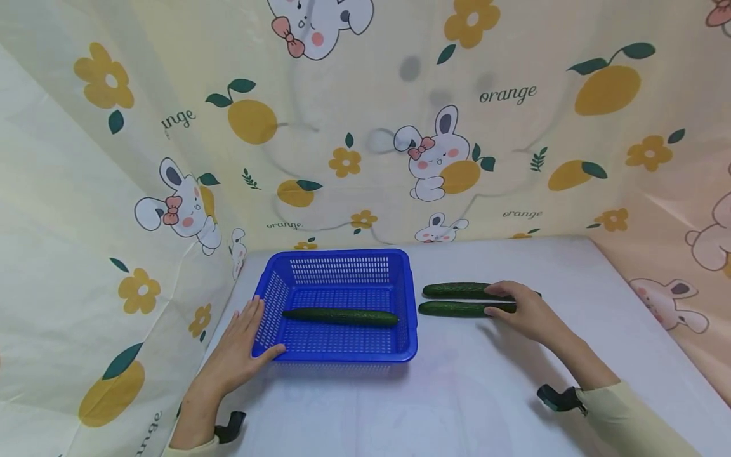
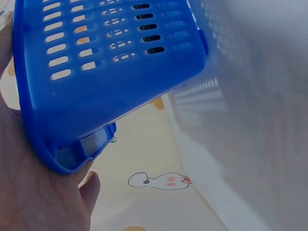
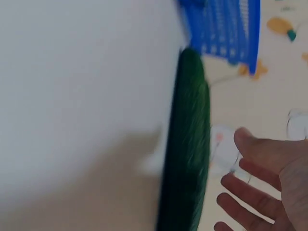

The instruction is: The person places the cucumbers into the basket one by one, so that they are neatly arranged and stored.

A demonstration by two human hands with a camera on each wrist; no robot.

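We had our left hand against the blue basket at its near left corner, fingers straight, with one cucumber lying inside, to that hand's right. Our right hand, thumb and fingers parted and gripping nothing, hung over the right ends of the far cucumber and near cucumber, which lay right of the basket.

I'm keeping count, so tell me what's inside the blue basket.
One cucumber lies inside the blue basket, across its bottom; no other item shows there. The part of the bottom directly under the cucumber is covered and cannot be seen.
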